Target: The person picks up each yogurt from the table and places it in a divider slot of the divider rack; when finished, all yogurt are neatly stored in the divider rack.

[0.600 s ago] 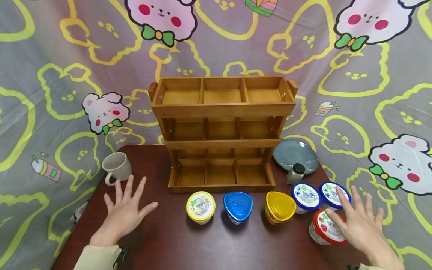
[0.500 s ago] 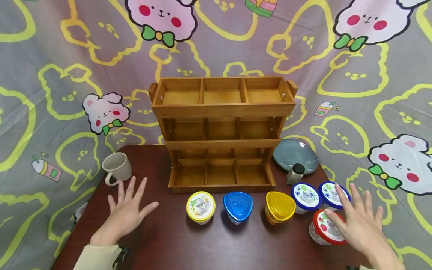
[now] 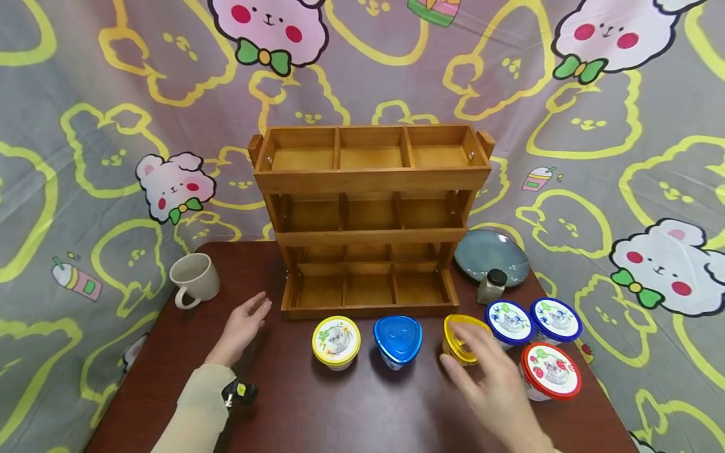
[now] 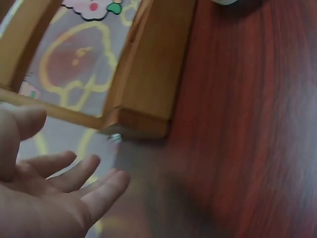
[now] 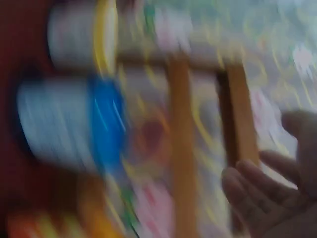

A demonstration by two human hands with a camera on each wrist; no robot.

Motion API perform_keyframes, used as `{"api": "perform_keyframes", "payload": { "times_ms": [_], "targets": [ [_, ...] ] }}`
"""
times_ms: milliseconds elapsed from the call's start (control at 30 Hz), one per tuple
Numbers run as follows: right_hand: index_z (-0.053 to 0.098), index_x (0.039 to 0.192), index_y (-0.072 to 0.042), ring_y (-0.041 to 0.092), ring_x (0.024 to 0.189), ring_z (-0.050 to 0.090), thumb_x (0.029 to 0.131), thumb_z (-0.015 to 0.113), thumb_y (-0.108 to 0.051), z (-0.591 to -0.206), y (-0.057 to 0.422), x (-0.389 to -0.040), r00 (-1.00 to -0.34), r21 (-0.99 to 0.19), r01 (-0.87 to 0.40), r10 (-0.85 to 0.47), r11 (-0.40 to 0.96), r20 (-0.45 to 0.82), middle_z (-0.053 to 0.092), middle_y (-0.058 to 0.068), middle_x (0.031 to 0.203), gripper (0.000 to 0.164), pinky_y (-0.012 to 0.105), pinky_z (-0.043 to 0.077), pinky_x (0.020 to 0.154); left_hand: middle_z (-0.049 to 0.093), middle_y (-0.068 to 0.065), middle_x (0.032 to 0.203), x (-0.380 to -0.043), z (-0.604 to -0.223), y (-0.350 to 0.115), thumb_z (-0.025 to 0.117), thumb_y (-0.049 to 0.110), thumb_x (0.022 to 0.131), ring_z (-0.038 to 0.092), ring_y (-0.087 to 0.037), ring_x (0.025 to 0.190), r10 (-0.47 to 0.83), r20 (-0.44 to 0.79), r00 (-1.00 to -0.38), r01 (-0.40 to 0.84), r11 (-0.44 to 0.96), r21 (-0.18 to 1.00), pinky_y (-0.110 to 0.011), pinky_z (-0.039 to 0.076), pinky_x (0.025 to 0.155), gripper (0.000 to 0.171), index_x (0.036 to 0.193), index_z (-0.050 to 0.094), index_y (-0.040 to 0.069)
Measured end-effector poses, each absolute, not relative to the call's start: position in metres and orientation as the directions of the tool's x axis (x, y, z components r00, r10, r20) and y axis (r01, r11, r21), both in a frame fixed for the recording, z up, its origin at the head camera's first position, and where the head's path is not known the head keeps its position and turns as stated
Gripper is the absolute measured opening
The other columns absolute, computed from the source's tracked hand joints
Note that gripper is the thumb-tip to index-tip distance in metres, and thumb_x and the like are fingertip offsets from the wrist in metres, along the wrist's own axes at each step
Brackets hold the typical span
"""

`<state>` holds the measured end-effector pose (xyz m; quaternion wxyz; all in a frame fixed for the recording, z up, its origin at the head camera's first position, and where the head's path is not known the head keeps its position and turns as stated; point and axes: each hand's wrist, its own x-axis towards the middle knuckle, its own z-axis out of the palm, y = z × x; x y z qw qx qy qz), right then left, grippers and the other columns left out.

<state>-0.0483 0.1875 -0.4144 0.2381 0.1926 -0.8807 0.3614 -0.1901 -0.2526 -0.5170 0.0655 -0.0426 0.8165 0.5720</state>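
Observation:
My right hand (image 3: pixel 489 384) hangs over the front right of the table, blurred by motion, with thumb and fingers apart and nothing held. It overlaps a tub with a golden-yellow three-cornered lid (image 3: pixel 457 333) in the head view. My left hand (image 3: pixel 245 327) is left of the shelf, turned on its side; in the left wrist view its relaxed fingers (image 4: pixel 106 191) hold nothing. Between the hands stand a round yellow-lidded tub (image 3: pixel 337 343) and a tub with a blue three-cornered lid (image 3: pixel 398 340). A red-lidded tub (image 3: pixel 550 371) is right of my right hand.
A wooden three-tier shelf (image 3: pixel 370 181) with compartments stands at the back. Two blue-lidded round tubs (image 3: pixel 510 322), a black-capped jar (image 3: pixel 491 286) and a grey-blue plate (image 3: pixel 493 257) are at the right. A beige mug (image 3: pixel 195 280) stands at the left, before a patterned curtain (image 3: pixel 85 189).
My right hand has swung left from over the red-lidded tub to the golden-yellow-lidded one. My left hand has shifted right and turned onto its side. The head view has moved slightly.

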Motion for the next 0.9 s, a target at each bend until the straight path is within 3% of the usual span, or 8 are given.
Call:
{"api": "perform_keyframes", "payload": {
  "times_ms": [67, 167, 300, 400, 500, 700, 900],
  "targets": [
    [0.054, 0.127, -0.019, 0.009, 0.101, 0.053, 0.084, 0.068, -0.021, -0.434, 0.159, -0.044, -0.845, -0.614, -0.502, -0.192, 0.609, 0.5, 0.055, -0.005, 0.119, 0.045, 0.019, 0.045, 0.085, 0.032, -0.018, 0.143, -0.197, -0.528, -0.248, 0.047, 0.035, 0.096, 0.034, -0.03, 0.128, -0.015, -0.188, -0.982, -0.185, 0.275, 0.943, -0.045, 0.038, 0.097, 0.06, 0.143, 0.029, 0.002],
    [0.053, 0.128, -0.017, 0.01, 0.099, 0.056, 0.087, 0.064, -0.027, -0.469, 0.123, -0.042, -0.875, -0.704, -0.482, -0.257, 0.521, 0.409, 0.057, -0.004, 0.117, 0.043, 0.03, 0.05, 0.08, 0.031, -0.017, 0.144, -0.204, -0.541, -0.241, 0.047, 0.031, 0.097, 0.034, -0.03, 0.128, -0.036, -0.22, -0.975, -0.222, 0.233, 0.947, -0.043, 0.038, 0.097, 0.057, 0.142, 0.031, 0.001],
    [0.042, 0.137, -0.016, 0.02, 0.11, 0.052, 0.087, 0.058, -0.046, -0.506, 0.091, -0.047, -0.943, -0.835, -0.264, -0.31, 0.482, 0.119, 0.05, 0.005, 0.128, 0.06, 0.038, 0.047, 0.087, 0.033, -0.018, 0.143, -0.211, -0.548, -0.233, 0.049, 0.029, 0.096, 0.036, -0.029, 0.126, -0.056, -0.218, -0.974, -0.225, 0.219, 0.949, -0.043, 0.038, 0.097, 0.056, 0.141, 0.032, -0.001],
    [0.033, 0.142, -0.012, 0.027, 0.114, 0.05, 0.083, 0.055, -0.056, -0.522, 0.077, -0.054, -0.949, -0.858, -0.111, -0.31, 0.501, -0.058, 0.043, 0.012, 0.134, 0.077, 0.042, 0.045, 0.089, 0.034, -0.019, 0.142, -0.217, -0.55, -0.229, 0.052, 0.031, 0.094, 0.034, -0.031, 0.128, -0.063, -0.191, -0.979, -0.201, 0.279, 0.939, -0.046, 0.034, 0.099, 0.058, 0.14, 0.034, -0.001],
    [0.026, 0.144, -0.005, 0.031, 0.118, 0.046, 0.081, 0.057, -0.058, -0.529, 0.067, -0.06, -0.954, -0.843, -0.099, -0.292, 0.528, -0.071, 0.04, 0.016, 0.138, 0.088, 0.047, 0.041, 0.092, 0.036, -0.019, 0.141, -0.222, -0.551, -0.227, 0.053, 0.032, 0.094, 0.03, -0.031, 0.13, -0.07, -0.17, -0.983, -0.184, 0.347, 0.92, -0.047, 0.028, 0.103, 0.059, 0.139, 0.036, -0.001],
    [0.015, 0.145, 0.001, 0.031, 0.13, 0.029, 0.08, 0.062, -0.054, -0.534, 0.049, -0.077, -0.971, -0.832, -0.156, -0.236, 0.532, 0.031, 0.027, 0.02, 0.145, 0.098, 0.05, 0.029, 0.101, 0.039, -0.018, 0.139, -0.228, -0.554, -0.227, 0.055, 0.026, 0.093, 0.028, -0.03, 0.131, -0.08, -0.162, -0.984, -0.18, 0.372, 0.911, -0.046, 0.024, 0.105, 0.054, 0.137, 0.039, -0.001],
    [0.005, 0.148, -0.01, 0.028, 0.133, 0.023, 0.073, 0.07, -0.053, -0.539, 0.039, -0.098, -0.98, -0.868, -0.162, -0.181, 0.47, 0.085, 0.02, 0.015, 0.149, 0.108, 0.048, 0.025, 0.104, 0.041, -0.018, 0.138, -0.231, -0.553, -0.224, 0.055, 0.023, 0.093, 0.03, -0.03, 0.129, -0.068, -0.16, -0.985, -0.174, 0.357, 0.918, -0.046, 0.026, 0.104, 0.052, 0.137, 0.04, -0.001]
  ]
}}
